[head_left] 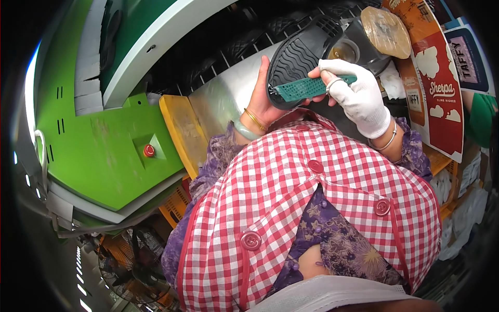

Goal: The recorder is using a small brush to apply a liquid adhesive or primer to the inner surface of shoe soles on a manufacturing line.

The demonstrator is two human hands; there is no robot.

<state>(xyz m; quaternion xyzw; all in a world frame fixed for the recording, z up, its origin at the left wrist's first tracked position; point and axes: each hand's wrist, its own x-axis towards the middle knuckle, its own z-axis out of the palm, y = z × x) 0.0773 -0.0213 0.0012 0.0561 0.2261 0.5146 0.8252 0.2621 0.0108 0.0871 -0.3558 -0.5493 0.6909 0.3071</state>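
A black shoe sole (299, 58) with a wavy tread is tilted up in front of me, its tread facing me. My left hand (258, 101), bare, is closed on the sole's near left edge; most of its fingers are hidden beneath. A thin green textured strip (306, 89) crosses the sole's near end. My right hand (359, 94), in a white glove with bare fingertips, pinches the strip's right part. Just beyond this hand stands a clear cup (344, 51) with brownish liquid.
To the left is a green machine (104, 156) with a red button (149, 151). A yellow board (182, 130) edges the metal work surface (213, 83). Printed cardboard panels (439, 78) stand at the right, near a round tan wrapped piece (385, 32). A fan (132, 265) is lower left.
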